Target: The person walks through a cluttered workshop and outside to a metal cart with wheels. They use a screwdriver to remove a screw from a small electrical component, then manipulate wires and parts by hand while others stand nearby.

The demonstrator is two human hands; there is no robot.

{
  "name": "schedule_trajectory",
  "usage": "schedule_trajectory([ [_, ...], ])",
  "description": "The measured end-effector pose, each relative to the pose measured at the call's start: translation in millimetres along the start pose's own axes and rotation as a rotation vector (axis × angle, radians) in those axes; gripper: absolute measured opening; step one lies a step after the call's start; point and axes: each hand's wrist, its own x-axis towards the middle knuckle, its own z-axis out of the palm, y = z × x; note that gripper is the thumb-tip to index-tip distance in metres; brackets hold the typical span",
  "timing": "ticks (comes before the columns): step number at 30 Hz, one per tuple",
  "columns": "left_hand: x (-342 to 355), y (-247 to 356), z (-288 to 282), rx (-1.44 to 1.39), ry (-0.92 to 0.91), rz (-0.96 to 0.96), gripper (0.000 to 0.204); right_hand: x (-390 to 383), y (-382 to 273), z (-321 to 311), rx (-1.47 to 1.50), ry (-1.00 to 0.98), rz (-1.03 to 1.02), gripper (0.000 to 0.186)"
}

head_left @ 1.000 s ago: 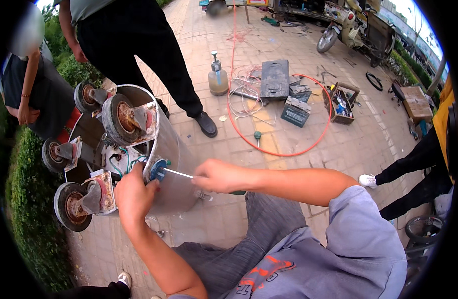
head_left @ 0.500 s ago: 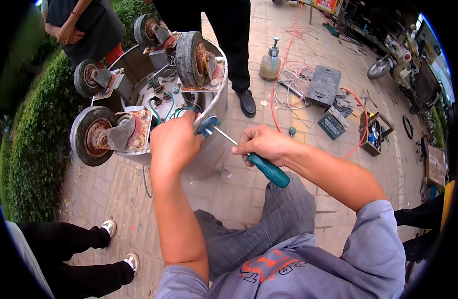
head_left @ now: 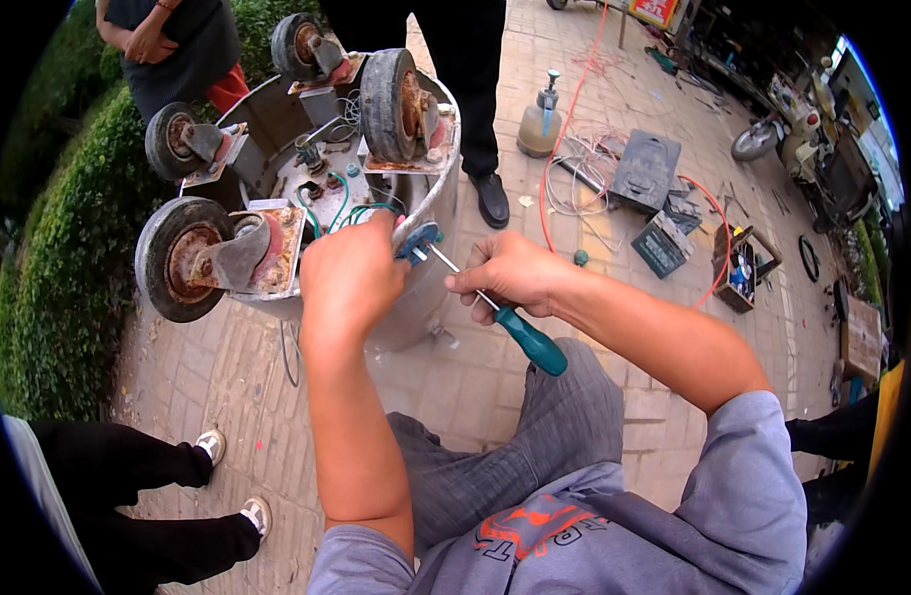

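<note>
My right hand (head_left: pixel 513 274) is closed on a screwdriver (head_left: pixel 533 344), fingers pinching its steel shaft just above the green handle. The tip meets a round blue fitting (head_left: pixel 416 241) on the outer wall of a large metal drum (head_left: pixel 438 223). Over the near rim curls my left hand (head_left: pixel 351 266), just left of the fitting. Its fingertips are hidden inside the drum, so what they grip does not show. Green wires (head_left: pixel 361 212) run beside that hand. The drum stands with its caster wheels (head_left: pixel 183 260) facing up.
People stand close by at the far side and lower left. To the right lie a black battery (head_left: pixel 664 244), a dark plastic case (head_left: pixel 644 169), a wooden tool box (head_left: pixel 741 266) and a red hose (head_left: pixel 713 203). A spray bottle (head_left: pixel 540 124) stands behind; a hedge (head_left: pixel 74 268) borders the left.
My right hand and the screwdriver have shifted slightly up and left, with the tip still at the blue fitting. My left hand stays at the rim. The view has moved a little.
</note>
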Motion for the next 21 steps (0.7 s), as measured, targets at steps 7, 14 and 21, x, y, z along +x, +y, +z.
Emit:
schedule_trajectory([
  [7,1,-2,1,-0.036,-0.021,-0.008,0.036,8,-21,14,0.079,-0.08,-0.063,0.023],
  [14,1,1,-1,-0.015,-0.028,-0.007,0.038,24,-4,19,0.238,-0.028,-0.149,0.02],
  [21,1,-2,2,-0.023,0.006,0.019,0.031,36,61,10,0.504,0.054,-0.212,0.018],
])
